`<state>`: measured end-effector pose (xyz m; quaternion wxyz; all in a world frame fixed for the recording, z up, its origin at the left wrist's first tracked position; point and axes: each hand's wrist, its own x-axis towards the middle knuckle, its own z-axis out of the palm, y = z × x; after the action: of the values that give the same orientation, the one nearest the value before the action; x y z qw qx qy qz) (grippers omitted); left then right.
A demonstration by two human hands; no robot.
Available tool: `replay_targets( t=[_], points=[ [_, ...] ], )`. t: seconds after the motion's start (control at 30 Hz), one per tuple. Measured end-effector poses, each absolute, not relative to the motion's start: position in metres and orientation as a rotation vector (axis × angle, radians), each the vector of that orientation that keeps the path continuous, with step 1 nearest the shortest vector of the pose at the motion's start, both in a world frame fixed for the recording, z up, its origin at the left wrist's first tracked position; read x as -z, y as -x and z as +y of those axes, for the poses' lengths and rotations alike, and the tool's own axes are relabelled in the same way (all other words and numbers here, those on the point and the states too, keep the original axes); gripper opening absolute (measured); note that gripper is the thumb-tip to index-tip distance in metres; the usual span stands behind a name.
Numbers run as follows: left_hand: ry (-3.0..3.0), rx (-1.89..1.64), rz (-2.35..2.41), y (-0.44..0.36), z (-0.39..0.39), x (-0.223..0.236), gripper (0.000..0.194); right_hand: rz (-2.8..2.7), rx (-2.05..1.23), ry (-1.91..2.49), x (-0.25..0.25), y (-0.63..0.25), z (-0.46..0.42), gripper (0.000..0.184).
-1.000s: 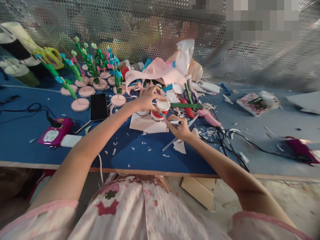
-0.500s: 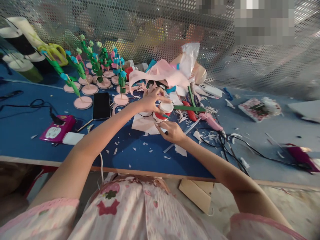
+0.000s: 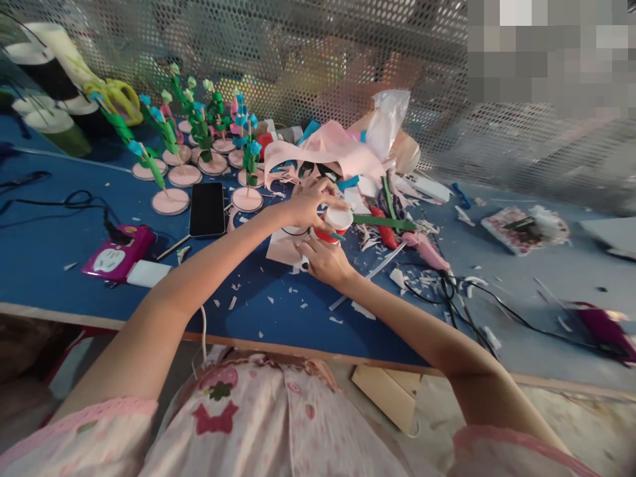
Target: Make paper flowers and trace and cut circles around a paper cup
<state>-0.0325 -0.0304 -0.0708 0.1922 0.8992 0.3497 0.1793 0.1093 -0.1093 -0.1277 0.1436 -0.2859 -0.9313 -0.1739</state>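
Note:
My left hand is closed round a small red container with a white round top, its fingers across the far side and near edge. The container stands on a pale pink sheet of paper. Right against its near side, my right hand is pinched on a slim pen-like thing, mostly hidden by the fingers. A teal tip shows above that hand and a dark end at its left. A green strip lies to the right of the container.
Several green-and-blue paper plants on pink round bases stand at the left, beside a black phone. A purple power strip lies nearer. Behind my hands are pink sheet offcuts; a pink glue gun and cables lie right.
My right hand has shifted left along the container's near side, and the dark end now shows at its left. My left hand stays on the container. The whole view has moved slightly.

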Motion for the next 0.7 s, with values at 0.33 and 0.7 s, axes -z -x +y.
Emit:
replay_targets(
  t=[0.33,0.7],
  points=[
    [-2.538,-0.517,0.967,0.033,-0.03,0.073,0.05,-2.691,0.542,0.843,0.124,-0.11,-0.112,0.033],
    [-2.525,-0.517,0.977,0.033,-0.03,0.071,0.052,-2.561,0.479,0.604,0.117,-0.138,-0.129,0.014]
  ],
)
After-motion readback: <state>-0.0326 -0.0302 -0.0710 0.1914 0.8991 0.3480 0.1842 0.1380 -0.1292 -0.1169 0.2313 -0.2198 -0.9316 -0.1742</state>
